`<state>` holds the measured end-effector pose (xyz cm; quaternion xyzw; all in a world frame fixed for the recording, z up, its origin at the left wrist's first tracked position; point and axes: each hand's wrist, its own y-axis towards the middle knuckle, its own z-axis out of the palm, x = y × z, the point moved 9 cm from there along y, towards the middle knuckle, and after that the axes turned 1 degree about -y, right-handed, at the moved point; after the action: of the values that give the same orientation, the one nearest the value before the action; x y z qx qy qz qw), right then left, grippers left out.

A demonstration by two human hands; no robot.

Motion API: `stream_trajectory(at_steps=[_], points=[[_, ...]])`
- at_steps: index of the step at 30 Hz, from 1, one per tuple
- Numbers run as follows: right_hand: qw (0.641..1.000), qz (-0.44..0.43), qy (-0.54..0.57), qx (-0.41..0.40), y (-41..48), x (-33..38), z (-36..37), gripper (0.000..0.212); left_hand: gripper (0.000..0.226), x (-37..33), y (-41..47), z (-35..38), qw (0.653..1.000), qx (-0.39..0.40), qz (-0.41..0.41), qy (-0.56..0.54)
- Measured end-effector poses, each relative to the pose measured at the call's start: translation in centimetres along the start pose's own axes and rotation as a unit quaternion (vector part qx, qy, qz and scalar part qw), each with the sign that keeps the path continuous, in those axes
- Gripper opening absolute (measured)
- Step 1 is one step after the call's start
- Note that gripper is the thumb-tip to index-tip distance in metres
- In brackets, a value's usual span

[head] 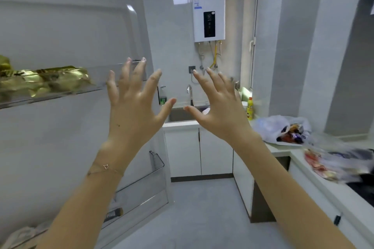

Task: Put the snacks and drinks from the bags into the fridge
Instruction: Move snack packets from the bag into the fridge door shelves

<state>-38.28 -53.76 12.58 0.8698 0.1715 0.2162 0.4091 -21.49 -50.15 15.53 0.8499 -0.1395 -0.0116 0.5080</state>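
Found both hands empty: left hand (pixel 131 107) and right hand (pixel 220 111) raised side by side, fingers straight and spread, thumbs nearly meeting, gripping nothing. Logged them in the gap between the open fridge door (pixel 60 26) on the left and the counter (pixel 281 152) on the right. Could not tell whether the left fingertips touched the door edge or only overlapped it in view.

Located the goods to be stowed well apart from the hands: a white plastic bag (pixel 269 127) on the counter corner, mouth open, coloured packets showing inside; nearer, a second pile (pixel 332 163) of wrappers, too blurred to sort. Noted gold packets (pixel 50 79) already lying along the upper door shelf (pixel 60 95), stopping short of its right end, and a lower door bin (pixel 145 192) holding one dark packet (pixel 113 213).

Judged the step as the reach to the bags for a load. Reckoned it best done by turning right, going for the open-mouthed bag first, and lifting packets by their bodies rather than dragging the thin plastic. Advised one hand to steady the bag, the other to draw items out. Advised soft packets for the upper shelf beside the gold ones, bottles or cans upright in the deep lower bin. Flagged the door as likely to swing: worth keeping elbows clear of it.
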Motion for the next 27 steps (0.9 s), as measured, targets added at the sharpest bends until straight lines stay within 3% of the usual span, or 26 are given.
stream_trajectory(at_steps=[12, 27], points=[[0.975, 0.150, -0.156, 0.040, -6.3, -24.8, -5.9, 0.081, 0.072, -21.4, 4.3, 18.4, 0.983, 0.079, 0.052, -0.157], [0.915, 0.316, -0.236, 0.091, -12.2, -47.2, -9.1, 0.079, 0.073, -40.1, 6.3, 35.5, 0.939, 0.152, 0.123, -0.283]])
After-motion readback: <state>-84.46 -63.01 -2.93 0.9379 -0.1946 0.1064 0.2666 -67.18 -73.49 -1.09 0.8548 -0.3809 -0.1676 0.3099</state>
